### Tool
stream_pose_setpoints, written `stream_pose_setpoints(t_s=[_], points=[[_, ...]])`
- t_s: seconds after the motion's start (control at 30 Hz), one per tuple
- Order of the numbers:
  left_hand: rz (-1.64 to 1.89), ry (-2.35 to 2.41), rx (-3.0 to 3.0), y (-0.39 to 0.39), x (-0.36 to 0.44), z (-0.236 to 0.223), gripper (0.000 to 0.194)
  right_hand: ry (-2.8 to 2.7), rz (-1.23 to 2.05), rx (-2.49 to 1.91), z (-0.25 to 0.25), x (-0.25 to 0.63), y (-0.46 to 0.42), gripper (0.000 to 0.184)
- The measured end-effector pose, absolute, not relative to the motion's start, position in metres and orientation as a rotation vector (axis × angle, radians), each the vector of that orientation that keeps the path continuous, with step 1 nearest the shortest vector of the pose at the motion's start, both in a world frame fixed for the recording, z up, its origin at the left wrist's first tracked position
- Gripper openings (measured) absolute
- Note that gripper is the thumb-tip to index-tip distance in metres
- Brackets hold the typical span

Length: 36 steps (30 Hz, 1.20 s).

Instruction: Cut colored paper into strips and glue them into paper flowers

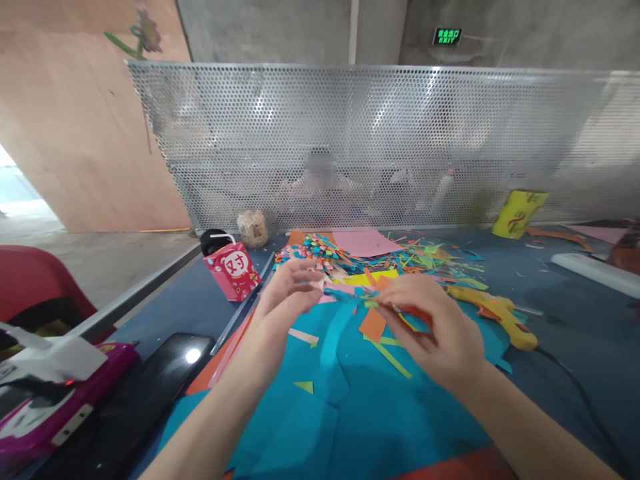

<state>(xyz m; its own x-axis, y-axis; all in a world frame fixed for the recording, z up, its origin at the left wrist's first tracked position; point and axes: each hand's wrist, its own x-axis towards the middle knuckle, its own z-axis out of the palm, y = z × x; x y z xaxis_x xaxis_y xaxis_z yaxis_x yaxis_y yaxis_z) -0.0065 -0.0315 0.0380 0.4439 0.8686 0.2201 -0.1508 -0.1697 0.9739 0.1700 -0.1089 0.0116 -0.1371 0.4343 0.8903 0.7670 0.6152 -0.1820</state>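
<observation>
My left hand (280, 300) hovers over blue paper sheets (295, 433), its fingers loosely curved and apart from the thumb. Just beyond its thumb tip lies the end of a thin rolled blue paper piece (340, 294). My right hand (440, 327) is closed, thumb and forefinger pinching a small yellow-green paper strip (371, 304) at that piece's right end. Under the hands lie an orange paper scrap (373, 326), a pale strip (304, 337) and lime strips (393, 359). A wide light-blue strip (331, 343) curves across the sheets.
A yellow glue gun (500, 317) lies at the right with its cord. Behind are fringed paper pieces (317, 253) and a pink sheet (367, 242). At left stand a red drink carton (233, 272), a phone (170, 373) and a power strip (60, 400). A perforated metal panel (360, 133) borders the table.
</observation>
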Motion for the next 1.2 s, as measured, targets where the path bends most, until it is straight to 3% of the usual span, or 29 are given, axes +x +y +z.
stream_pose_setpoints(t_s=[0.1,0.3,0.73,1.0,1.2], points=[[1.256,0.586,1.637,-0.033,-0.008,0.042,0.040,-1.516,0.025,-1.075,0.012,0.168,-0.099,0.021],[1.108,0.608,1.756,-0.038,-0.007,0.045,0.035,-1.435,0.474,-1.032,0.012,0.163,-0.093,0.019],[1.041,0.840,1.816,-0.031,-0.005,0.037,0.036,-1.415,0.658,-1.103,0.009,0.159,-0.095,0.025],[1.082,0.627,1.717,-0.032,-0.005,0.038,0.018,-1.394,0.664,-1.102,0.009,0.159,-0.094,0.025],[1.183,0.618,1.602,-0.033,-0.003,0.043,0.019,-1.369,0.682,-1.108,0.009,0.160,-0.091,0.024]])
